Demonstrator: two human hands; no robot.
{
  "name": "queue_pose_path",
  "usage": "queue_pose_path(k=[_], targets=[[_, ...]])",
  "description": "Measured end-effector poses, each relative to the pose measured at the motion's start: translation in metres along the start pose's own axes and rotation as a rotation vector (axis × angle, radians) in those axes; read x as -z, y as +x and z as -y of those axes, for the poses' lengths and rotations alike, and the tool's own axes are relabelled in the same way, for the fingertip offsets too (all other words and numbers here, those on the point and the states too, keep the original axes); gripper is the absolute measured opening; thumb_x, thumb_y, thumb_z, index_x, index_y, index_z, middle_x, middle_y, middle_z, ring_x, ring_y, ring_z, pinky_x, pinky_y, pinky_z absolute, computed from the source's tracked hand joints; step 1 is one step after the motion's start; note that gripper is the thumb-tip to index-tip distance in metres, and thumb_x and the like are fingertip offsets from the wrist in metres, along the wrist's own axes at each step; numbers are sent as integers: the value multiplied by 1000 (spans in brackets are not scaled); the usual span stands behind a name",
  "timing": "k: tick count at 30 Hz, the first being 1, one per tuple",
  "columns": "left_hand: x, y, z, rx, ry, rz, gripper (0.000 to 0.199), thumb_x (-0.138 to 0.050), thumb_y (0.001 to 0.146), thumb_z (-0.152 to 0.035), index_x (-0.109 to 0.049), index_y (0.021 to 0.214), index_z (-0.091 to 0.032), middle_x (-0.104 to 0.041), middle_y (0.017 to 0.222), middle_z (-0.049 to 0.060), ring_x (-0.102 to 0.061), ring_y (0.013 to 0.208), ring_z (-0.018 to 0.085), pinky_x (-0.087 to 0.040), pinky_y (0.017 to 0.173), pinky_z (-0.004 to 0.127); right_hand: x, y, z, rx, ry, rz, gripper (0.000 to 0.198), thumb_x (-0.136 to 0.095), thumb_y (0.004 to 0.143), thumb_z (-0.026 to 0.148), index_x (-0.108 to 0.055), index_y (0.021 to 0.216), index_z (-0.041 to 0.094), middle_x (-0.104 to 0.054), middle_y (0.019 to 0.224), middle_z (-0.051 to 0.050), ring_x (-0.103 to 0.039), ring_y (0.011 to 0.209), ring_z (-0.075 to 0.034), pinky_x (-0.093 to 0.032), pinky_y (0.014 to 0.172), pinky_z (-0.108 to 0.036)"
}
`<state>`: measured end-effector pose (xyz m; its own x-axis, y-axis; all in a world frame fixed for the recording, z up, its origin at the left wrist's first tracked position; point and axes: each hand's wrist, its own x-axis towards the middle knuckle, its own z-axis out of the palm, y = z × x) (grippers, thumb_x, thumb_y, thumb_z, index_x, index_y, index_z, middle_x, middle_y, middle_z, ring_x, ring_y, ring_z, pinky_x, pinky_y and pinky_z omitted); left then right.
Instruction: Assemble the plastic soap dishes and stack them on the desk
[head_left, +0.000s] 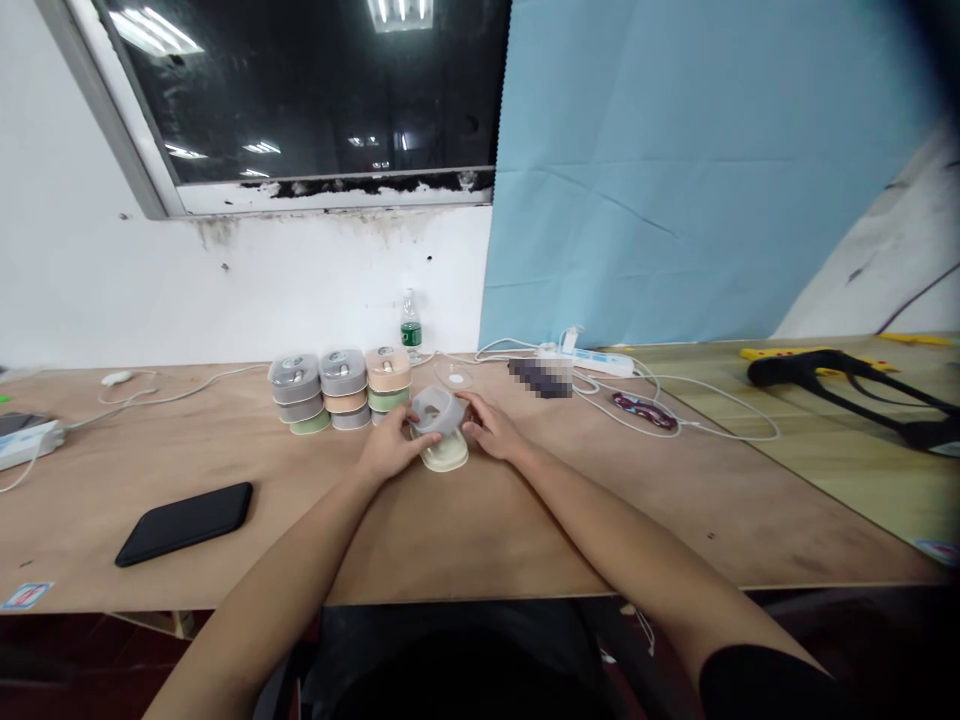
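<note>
My left hand (391, 440) grips the left side of a translucent lid (439, 412), its thumb stretched along the near edge. My right hand (491, 428) holds the lid's right side with curled fingers. Under the lid, a cream-coloured box base (446, 455) stands on the table; the lid looks tilted over it, and whether the two touch all round I cannot tell. Just to the left are stacks of similar lidded boxes in grey (294, 378), peach (388, 370) and green (310, 423).
The wooden table (465, 550) meets a white wall. A black phone (184, 522) lies at front left. Behind are a water bottle (410, 325) and a power strip (600, 362) with white cables. A maroon pouch-like item (643, 411) and black straps (847, 395) lie on the right.
</note>
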<state>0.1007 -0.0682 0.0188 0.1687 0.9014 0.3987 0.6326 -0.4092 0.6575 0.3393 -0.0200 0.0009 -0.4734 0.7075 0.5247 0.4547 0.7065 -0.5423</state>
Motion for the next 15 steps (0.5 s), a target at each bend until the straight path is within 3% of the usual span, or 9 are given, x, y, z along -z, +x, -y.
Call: queue_pose_path(k=[7, 12, 15], targets=[[3, -3, -6, -105, -86, 10, 36, -47, 88, -51, -61, 97, -19, -70, 101, 7, -65, 95, 22, -49, 83, 34, -3, 1, 11, 16, -200, -48, 73, -66, 73, 57, -44, 131, 19, -64, 95, -5, -55, 59, -12, -46, 65, -28], [-1, -7, -8, -173, 5, 171, 39, -48, 88, -49, -62, 107, -18, -70, 97, 8, -66, 83, 22, -50, 77, 33, -10, 1, 21, 160, -278, -5, 51, -64, 80, 45, -53, 123, 19, -64, 109, -9, -62, 91, -21, -47, 81, -31], [-4, -8, -8, -226, 93, 226, 39, -50, 87, -48, -62, 111, -20, -69, 99, 8, -65, 86, 22, -50, 79, 34, -11, 1, 22, 182, -312, 0, 39, -59, 85, 34, -55, 121, 22, -64, 110, -8, -60, 98, -21, -46, 83, -31]])
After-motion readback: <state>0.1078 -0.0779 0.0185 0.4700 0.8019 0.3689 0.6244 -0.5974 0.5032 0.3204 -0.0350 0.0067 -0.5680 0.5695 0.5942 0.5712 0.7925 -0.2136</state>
